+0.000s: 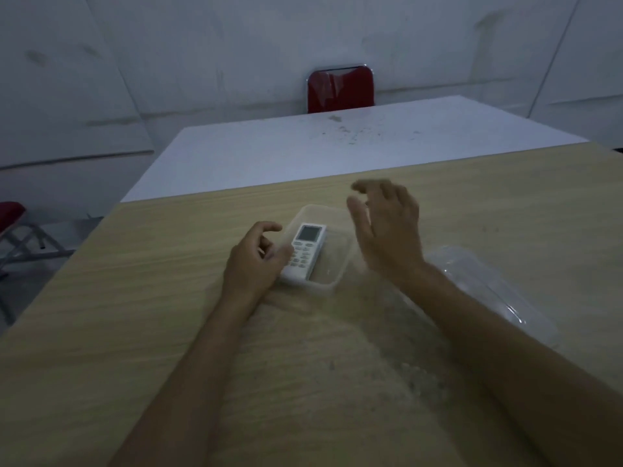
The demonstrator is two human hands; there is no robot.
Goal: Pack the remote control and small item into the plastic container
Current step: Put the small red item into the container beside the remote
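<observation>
A white remote control [306, 251] with a small screen lies lengthwise inside a clear plastic container [332, 264] on the wooden table. My left hand [254, 261] rests at the container's left side, fingers curled, its thumb against the remote's lower half. My right hand [387, 230] hovers just right of the container, fingers spread and blurred, holding nothing. I cannot make out a small item in this dim view.
A clear plastic lid [485, 291] lies on the wooden table [135, 315] to the right, behind my right forearm. A white table [303, 153] adjoins the far edge, with a red chair [340, 89] behind it. Another red chair [13, 227] stands at the left.
</observation>
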